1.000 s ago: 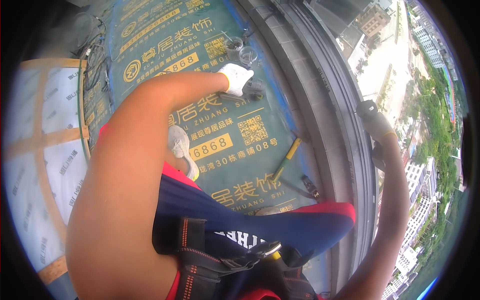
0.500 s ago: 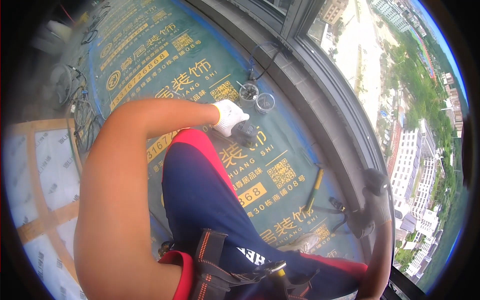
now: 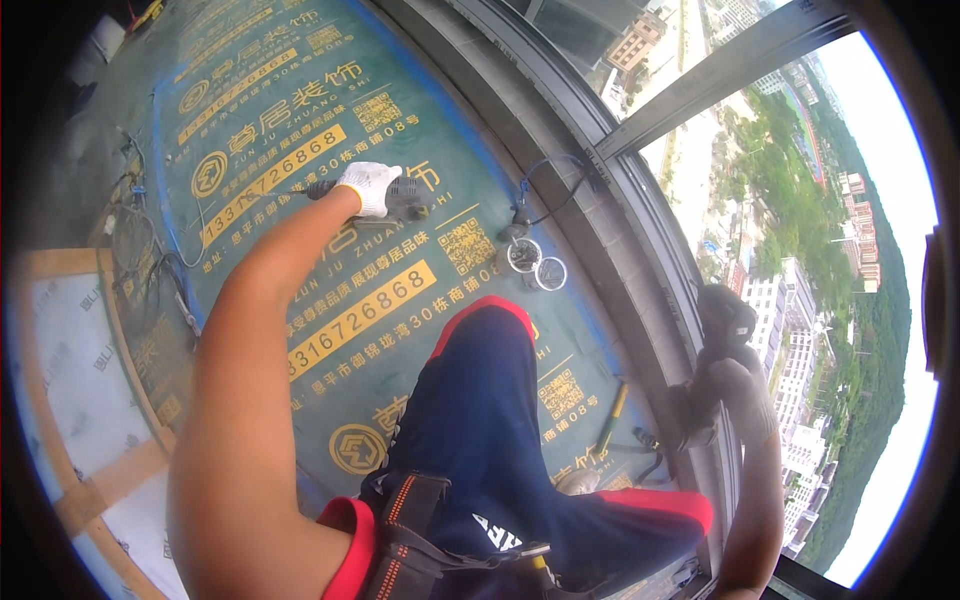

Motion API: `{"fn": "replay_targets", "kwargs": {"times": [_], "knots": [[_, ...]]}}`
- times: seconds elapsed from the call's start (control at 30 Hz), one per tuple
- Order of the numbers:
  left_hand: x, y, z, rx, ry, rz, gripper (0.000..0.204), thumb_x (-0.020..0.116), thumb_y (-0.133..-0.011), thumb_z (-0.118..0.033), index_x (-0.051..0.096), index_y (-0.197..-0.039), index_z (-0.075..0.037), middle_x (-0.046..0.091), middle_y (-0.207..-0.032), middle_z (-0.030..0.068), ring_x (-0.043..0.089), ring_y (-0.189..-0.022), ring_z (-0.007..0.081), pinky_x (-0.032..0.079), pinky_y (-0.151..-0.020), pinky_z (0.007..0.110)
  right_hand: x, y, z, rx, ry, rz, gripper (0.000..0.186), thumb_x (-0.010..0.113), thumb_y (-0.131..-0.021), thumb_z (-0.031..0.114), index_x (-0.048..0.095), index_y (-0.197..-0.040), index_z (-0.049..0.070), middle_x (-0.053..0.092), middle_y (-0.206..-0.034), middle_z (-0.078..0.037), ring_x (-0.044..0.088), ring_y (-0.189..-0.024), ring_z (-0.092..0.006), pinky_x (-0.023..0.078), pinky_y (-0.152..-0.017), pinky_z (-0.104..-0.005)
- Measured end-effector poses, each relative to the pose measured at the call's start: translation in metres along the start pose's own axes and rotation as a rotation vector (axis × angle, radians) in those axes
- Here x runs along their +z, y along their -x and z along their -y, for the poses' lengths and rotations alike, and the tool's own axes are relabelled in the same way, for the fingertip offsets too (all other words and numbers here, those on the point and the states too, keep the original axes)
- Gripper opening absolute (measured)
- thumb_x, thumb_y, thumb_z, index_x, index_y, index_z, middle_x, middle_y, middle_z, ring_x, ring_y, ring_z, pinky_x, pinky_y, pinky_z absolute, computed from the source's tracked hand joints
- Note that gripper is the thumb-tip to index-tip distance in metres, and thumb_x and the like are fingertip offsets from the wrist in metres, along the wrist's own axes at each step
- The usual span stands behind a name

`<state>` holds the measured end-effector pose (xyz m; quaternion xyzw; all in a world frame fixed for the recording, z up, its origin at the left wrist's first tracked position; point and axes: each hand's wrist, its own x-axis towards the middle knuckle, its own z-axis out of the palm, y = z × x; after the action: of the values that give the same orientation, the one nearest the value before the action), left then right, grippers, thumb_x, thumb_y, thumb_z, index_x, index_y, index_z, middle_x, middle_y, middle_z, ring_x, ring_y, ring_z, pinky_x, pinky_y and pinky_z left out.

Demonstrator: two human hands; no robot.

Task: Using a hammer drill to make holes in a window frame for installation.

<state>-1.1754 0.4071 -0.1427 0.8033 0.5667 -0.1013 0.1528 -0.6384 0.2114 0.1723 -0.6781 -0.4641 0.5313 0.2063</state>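
Note:
My left hand (image 3: pixel 370 190), in a white knit glove, is closed around a dark corded power tool (image 3: pixel 408 197) with a vented body. The tool is low over the printed green floor covering, its cord trailing off to the left; its working end is hard to make out. At the right, beside the window frame, my right hand (image 3: pixel 748 395) wears a grey glove. Its fingers are wrapped round a dark hand-held power tool (image 3: pixel 728 315) with a blocky upper end. Shadow and blur hide that tool's exact kind.
Two small tubs, one with dark bits (image 3: pixel 521 255) and one clear (image 3: pixel 549 273), stand near the window ledge (image 3: pixel 560 150). A yellow-handled tool (image 3: pixel 612 415) lies by the ledge. Loose cables (image 3: pixel 150 215) and a wood-framed panel (image 3: pixel 90 490) are at left.
My view has shifted. My left hand has moved farther out and left with the corded tool, away from the tubs. My right hand still holds its tool by the window.

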Motion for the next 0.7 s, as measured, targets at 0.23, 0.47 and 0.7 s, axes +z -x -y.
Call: {"fn": "replay_targets", "kwargs": {"times": [0.23,0.47,0.7], "knots": [[0.018,0.022,0.032,-0.018,0.031,-0.055,0.054,0.082,-0.076,-0.032,0.064,-0.123,-0.014,0.070,-0.114,0.0123,0.070,-0.110,0.0314,0.057,-0.092,0.045,0.104,-0.150,0.098,-0.206,0.139,0.313,0.031,0.075,-0.091,0.019,0.066,-0.112,-0.003,0.070,-0.096,-0.009,0.069,-0.089,-0.0151,0.057,-0.079,-0.0315],[0.010,0.008,0.002,-0.071,-0.149,-0.001,0.058,0.086,-0.075,-0.037,0.065,-0.126,-0.017,0.068,-0.116,0.0108,0.070,-0.108,0.0295,0.057,-0.088,0.043,0.229,-0.367,0.080,-0.221,0.270,0.398,0.045,0.087,-0.082,0.017,0.072,-0.118,-0.005,0.073,-0.094,-0.009,0.069,-0.082,-0.0148,0.057,-0.076,-0.0310],[-0.002,0.015,-0.010,-0.269,-0.174,0.077,0.039,0.080,-0.081,-0.024,0.067,-0.118,-0.019,0.065,-0.116,0.0082,0.067,-0.109,0.0263,0.056,-0.086,0.041,0.347,-0.545,0.020,-0.355,0.857,0.292,0.065,0.096,-0.065,0.035,0.075,-0.114,-0.002,0.076,-0.115,-0.021,0.073,-0.109,-0.0351,0.060,-0.093,-0.0408]]}}
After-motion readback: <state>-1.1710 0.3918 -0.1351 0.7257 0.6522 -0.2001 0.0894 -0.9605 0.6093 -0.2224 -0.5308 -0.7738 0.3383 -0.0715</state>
